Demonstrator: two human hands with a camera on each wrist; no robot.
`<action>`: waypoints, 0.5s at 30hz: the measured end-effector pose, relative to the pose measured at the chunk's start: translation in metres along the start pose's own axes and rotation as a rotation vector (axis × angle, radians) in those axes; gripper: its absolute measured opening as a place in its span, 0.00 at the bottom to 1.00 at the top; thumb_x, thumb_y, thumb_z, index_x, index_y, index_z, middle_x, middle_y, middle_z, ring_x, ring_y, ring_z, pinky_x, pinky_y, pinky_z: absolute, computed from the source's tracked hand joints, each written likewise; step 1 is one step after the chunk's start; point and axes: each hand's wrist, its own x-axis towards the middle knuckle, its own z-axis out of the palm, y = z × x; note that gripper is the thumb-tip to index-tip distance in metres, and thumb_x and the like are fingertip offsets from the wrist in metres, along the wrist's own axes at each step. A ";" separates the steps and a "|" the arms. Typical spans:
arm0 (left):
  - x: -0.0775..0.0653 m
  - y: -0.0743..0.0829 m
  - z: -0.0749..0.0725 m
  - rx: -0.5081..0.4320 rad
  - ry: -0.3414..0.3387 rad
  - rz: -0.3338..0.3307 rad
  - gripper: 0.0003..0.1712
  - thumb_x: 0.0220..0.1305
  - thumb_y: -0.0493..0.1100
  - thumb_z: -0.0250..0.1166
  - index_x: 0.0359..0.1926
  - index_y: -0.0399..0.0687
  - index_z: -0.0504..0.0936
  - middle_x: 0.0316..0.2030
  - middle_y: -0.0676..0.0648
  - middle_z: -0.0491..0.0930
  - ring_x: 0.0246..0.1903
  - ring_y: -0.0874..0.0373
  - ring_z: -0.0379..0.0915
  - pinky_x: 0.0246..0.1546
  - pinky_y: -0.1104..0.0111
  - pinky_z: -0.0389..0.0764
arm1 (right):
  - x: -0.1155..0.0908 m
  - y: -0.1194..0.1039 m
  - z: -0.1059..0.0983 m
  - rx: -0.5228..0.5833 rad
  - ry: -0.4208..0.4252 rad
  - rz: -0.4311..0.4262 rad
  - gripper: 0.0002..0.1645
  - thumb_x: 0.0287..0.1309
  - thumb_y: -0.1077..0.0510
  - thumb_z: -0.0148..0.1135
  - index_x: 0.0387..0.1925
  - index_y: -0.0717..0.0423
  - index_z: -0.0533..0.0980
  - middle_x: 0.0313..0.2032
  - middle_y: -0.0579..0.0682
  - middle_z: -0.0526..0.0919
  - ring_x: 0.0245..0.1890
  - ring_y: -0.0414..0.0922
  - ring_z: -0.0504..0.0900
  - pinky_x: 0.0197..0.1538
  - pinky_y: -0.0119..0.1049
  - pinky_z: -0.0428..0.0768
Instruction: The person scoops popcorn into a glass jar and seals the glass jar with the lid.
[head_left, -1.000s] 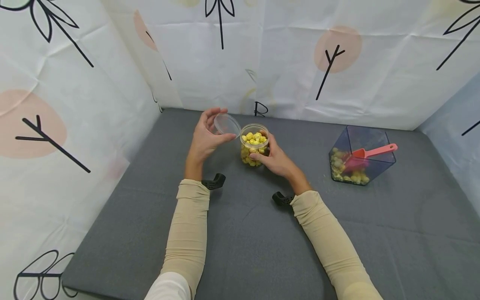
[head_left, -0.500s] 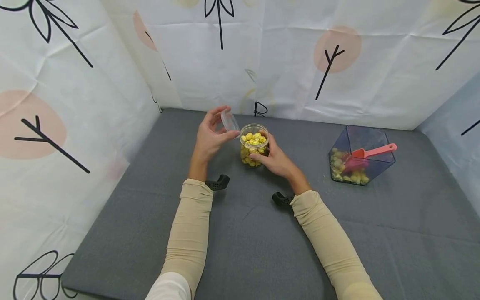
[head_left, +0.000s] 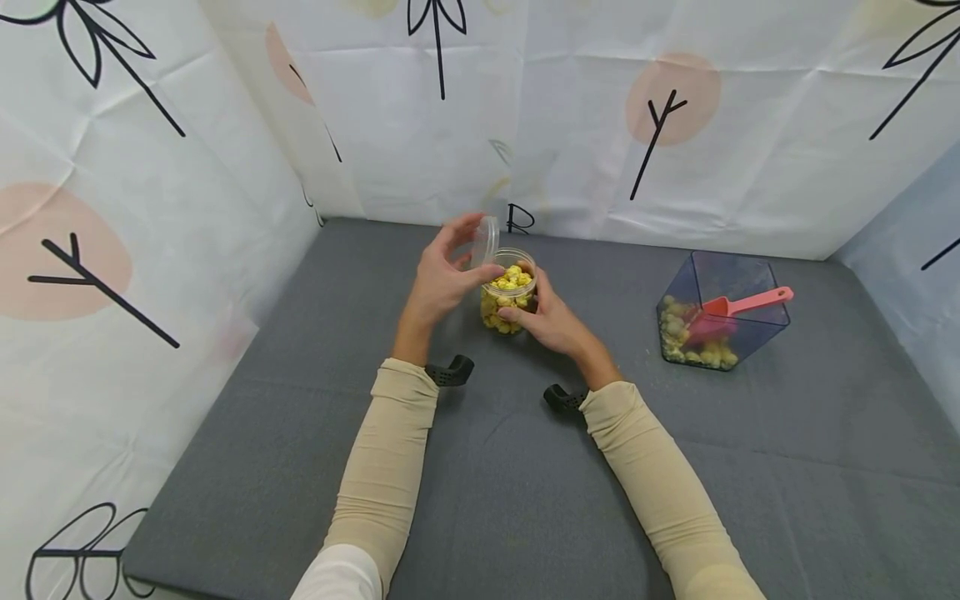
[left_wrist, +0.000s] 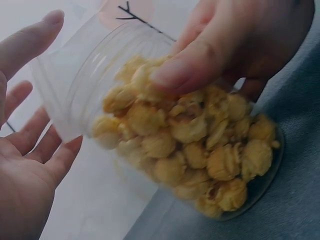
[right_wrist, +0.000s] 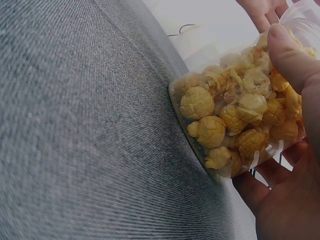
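A clear round jar of yellow popcorn stands upright on the grey table. My right hand grips its side, thumb in front, fingers behind; in the right wrist view the popcorn shows through the wall. At the jar's left rim, my left hand holds a clear lid by its edge between thumb and fingers. The lid is tilted nearly on edge over the open mouth. In the left wrist view the lid is beside the jar's rim; whether they touch I cannot tell.
To the right stands a clear bluish square bin with popcorn in its bottom. A pink scoop leans inside it, its handle over the rim. White patterned cloth hangs behind the table and at both sides.
My left hand has moved right with the lid, from beside the jar to over its left rim. The lid has turned from slanted to nearly upright. Right hand and jar stay in place.
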 end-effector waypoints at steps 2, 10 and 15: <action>0.001 0.000 0.004 0.016 -0.014 -0.008 0.46 0.57 0.37 0.77 0.74 0.52 0.67 0.73 0.49 0.68 0.72 0.53 0.64 0.74 0.52 0.67 | 0.000 -0.001 0.000 -0.003 -0.002 -0.004 0.52 0.71 0.51 0.63 0.81 0.50 0.41 0.73 0.60 0.59 0.69 0.55 0.69 0.71 0.57 0.69; 0.001 -0.001 0.018 0.037 -0.072 -0.048 0.53 0.51 0.39 0.81 0.76 0.53 0.65 0.72 0.50 0.71 0.74 0.58 0.63 0.75 0.59 0.64 | -0.001 -0.002 0.001 0.039 -0.016 0.007 0.54 0.72 0.54 0.61 0.81 0.44 0.35 0.72 0.59 0.59 0.68 0.56 0.69 0.67 0.56 0.72; -0.001 -0.001 0.020 0.138 -0.080 -0.067 0.52 0.47 0.48 0.84 0.74 0.63 0.69 0.70 0.57 0.72 0.68 0.61 0.66 0.67 0.57 0.72 | -0.001 -0.001 0.001 0.025 -0.006 0.003 0.52 0.71 0.51 0.62 0.81 0.44 0.38 0.70 0.57 0.60 0.68 0.54 0.69 0.68 0.54 0.71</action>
